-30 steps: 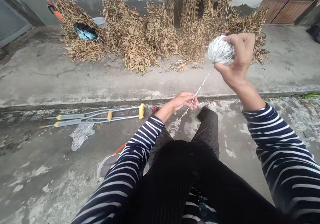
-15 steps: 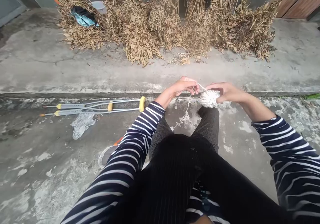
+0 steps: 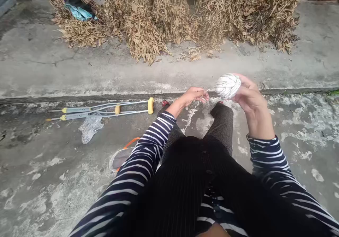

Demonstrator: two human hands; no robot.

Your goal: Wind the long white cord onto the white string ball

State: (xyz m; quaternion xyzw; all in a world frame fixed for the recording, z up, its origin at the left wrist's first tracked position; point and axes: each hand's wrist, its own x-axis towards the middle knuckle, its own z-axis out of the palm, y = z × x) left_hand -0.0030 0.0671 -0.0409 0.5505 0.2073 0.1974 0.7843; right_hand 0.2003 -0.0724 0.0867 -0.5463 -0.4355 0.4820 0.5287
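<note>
A ball of white cord with dark flecks [image 3: 227, 86] sits in my right hand [image 3: 250, 97], whose fingers and thumb clasp it from the right side. To its left, my left hand [image 3: 196, 95] pinches the strand [image 3: 211, 89] that runs to the ball, with the fingertips closed together. Both hands are held out in front of my legs, over the foot of the concrete step. Part of the ball's far side is hidden by my right fingers.
Dried plant stalks [image 3: 169, 18] lean along the back of the concrete step [image 3: 106, 74]. On the ground at left lie crutches with yellow pads [image 3: 106, 110] and a clear plastic bag [image 3: 90, 128]. A grey bag with orange trim [image 3: 120, 158] rests by my left leg.
My right hand has lifted and turned, bringing the cord ball up and showing more of it. The left hand stays pinched on the strand. The view has tipped slightly downward.
</note>
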